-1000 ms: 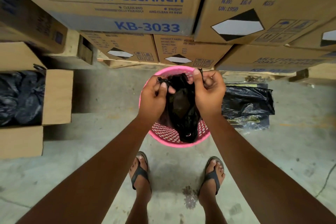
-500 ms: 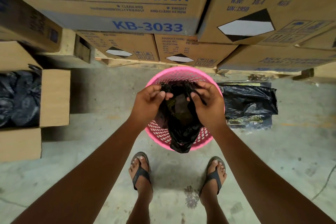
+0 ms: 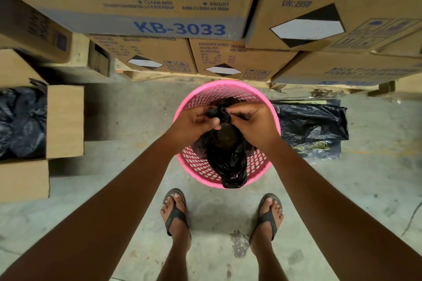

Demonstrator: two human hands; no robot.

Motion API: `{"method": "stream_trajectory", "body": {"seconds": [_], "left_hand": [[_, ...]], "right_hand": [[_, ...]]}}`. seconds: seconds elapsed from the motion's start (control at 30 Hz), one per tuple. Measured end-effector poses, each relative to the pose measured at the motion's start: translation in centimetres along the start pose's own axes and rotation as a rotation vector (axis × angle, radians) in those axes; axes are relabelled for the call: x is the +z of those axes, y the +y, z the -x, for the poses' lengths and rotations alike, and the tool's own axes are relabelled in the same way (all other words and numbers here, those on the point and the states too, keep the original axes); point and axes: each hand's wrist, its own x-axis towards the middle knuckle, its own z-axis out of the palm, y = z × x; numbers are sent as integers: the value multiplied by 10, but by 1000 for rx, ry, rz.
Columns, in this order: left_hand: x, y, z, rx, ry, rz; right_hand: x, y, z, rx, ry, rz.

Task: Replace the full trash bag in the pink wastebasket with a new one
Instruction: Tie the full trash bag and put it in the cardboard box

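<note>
The black trash bag [image 3: 228, 157] is held up above the pink wastebasket [image 3: 198, 164], which stands on the concrete floor [image 3: 127, 116] just beyond two sandalled feet. The bag's gathered mouth is pinched between the left hand [image 3: 194, 124] and the right hand [image 3: 251, 124], both closed tightly around the bunched plastic. To the right, flat black bags [image 3: 312, 128] are laid on the floor. At far left, an open carton [image 3: 65, 121] is filled with black plastic. Stacked cardboard boxes [image 3: 146, 0] are seen beyond.
</note>
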Motion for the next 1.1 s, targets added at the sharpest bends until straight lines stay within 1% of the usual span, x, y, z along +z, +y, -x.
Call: {"method": "stream_trajectory", "body": {"seconds": [0.03, 0.1, 0.2, 0.27, 0.33, 0.43, 0.5, 0.6, 0.63, 0.7, 0.77, 0.83, 0.87, 0.97, 1.03, 1.1], "left_hand": [[1, 1, -1, 22, -2, -9], [5, 0, -3, 71, 46, -2], [10, -5, -5, 108, 160, 48], [14, -10, -4, 113, 207, 104], [19, -14, -2, 98, 234, 156], [28, -18, 1, 103, 277, 273], [33, -21, 4, 116, 289, 305], [43, -25, 5, 180, 288, 154], [47, -26, 6, 200, 313, 92], [52, -31, 7, 249, 416, 19], [53, -33, 8, 273, 508, 45], [50, -31, 9, 283, 536, 92], [49, -29, 9, 280, 538, 107], [47, -26, 13, 266, 541, 135], [46, -26, 14, 259, 545, 145], [44, -28, 14, 267, 542, 118]], "right_hand": [[-2, 0, -2, 10, -42, -18], [-5, -1, -3, 31, -113, -84], [-6, -4, -1, 38, -137, -112], [-4, -4, 1, 35, -111, -115], [-1, -4, 1, 38, -52, -158], [0, -2, -1, 64, 13, -211], [2, 1, -1, 84, 52, -218], [6, 12, -1, 118, 162, -63], [7, 13, 0, 138, 193, -9], [9, 13, 3, 163, 245, 39], [10, 10, 8, 119, 273, 6], [10, 5, 16, 24, 220, -27], [10, 3, 20, -22, 169, 10], [7, 6, 28, -134, 9, 293], [6, 12, 31, -142, -22, 414], [4, 11, 30, -148, -6, 532]]}}
